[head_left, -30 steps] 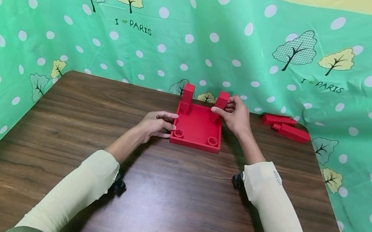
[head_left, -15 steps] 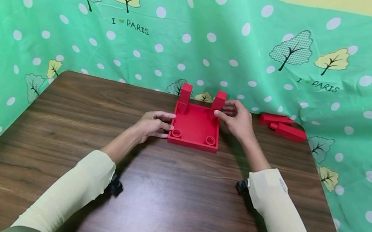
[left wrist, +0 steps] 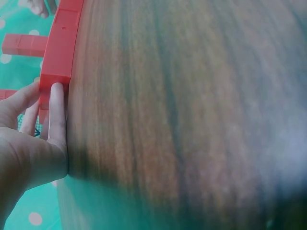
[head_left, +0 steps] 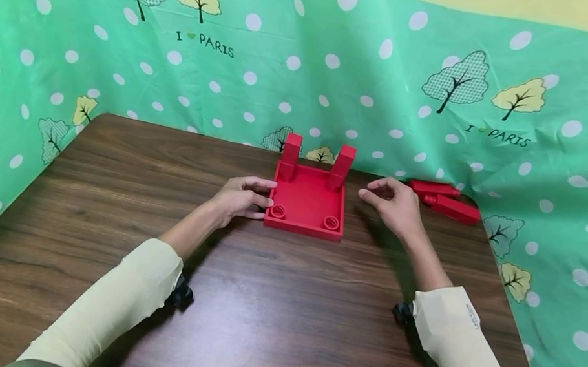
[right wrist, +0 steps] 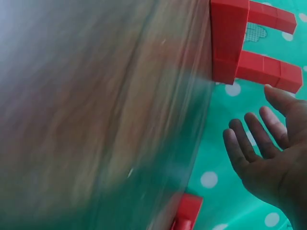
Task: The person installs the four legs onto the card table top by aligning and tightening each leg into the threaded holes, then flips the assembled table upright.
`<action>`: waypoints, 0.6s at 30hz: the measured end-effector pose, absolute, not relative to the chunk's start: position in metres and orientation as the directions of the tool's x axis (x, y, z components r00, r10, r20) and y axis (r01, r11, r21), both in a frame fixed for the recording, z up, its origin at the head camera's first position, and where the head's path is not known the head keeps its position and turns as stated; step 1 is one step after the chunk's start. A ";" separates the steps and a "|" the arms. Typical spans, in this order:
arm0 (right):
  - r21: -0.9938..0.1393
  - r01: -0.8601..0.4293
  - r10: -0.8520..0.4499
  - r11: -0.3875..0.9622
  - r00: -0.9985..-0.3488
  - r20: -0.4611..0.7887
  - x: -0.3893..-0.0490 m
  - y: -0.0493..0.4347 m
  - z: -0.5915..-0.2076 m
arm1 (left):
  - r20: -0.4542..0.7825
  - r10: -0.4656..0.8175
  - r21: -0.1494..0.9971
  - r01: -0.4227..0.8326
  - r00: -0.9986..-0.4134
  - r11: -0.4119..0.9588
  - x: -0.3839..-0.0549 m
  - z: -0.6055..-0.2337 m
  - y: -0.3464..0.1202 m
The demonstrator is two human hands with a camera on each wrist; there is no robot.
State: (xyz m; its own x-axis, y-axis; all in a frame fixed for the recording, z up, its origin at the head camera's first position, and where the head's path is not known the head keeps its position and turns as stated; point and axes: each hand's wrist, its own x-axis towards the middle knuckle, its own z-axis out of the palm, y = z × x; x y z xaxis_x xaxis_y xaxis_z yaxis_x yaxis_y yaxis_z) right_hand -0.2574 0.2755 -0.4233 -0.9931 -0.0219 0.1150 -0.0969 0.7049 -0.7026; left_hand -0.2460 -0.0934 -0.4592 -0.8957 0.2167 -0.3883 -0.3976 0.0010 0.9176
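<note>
A red square base with a raised rim [head_left: 302,229], like a small upturned tabletop, lies on the table. Two square red legs, the left one [head_left: 290,155] and the right one [head_left: 341,167], stand upright at its far corners. Round threaded sockets, left [head_left: 278,211] and right [head_left: 331,223], show at the near corners. My left hand [head_left: 234,200] touches the base's left side with extended fingers, also seen in the left wrist view. My right hand [head_left: 397,209] is in the air right of the base, fingers loosely bent, holding nothing.
Two loose red legs, one behind [head_left: 435,189] and one in front [head_left: 453,208], lie at the table's back right corner, just beyond my right hand. A green dotted cloth [head_left: 257,59] hangs behind the brown wooden table [head_left: 271,311].
My right hand has let go of the far right leg and moved right, toward the loose legs. The left hand stays at the base's left side.
</note>
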 end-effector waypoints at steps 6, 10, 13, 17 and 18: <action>-0.669 -0.082 -0.008 0.739 -0.994 0.113 -0.252 0.300 -0.423 | -0.387 0.219 0.918 -0.398 -0.896 -0.003 -0.246 -0.461 -0.094; -0.638 -0.062 0.003 0.768 -0.995 0.100 -0.250 0.319 -0.421 | -0.388 0.222 0.917 -0.399 -0.894 -0.005 -0.245 -0.460 -0.094; -0.608 -0.043 0.001 0.793 -0.997 0.072 -0.250 0.334 -0.419 | -0.392 0.224 0.915 -0.403 -0.892 -0.005 -0.245 -0.459 -0.094; -0.574 -0.023 0.003 0.819 -0.999 0.044 -0.250 0.356 -0.417 | -0.393 0.225 0.915 -0.404 -0.892 -0.006 -0.245 -0.459 -0.094; -0.568 -0.016 0.008 0.823 -0.999 0.040 -0.250 0.362 -0.417 | -0.392 0.224 0.915 -0.403 -0.892 -0.006 -0.245 -0.459 -0.094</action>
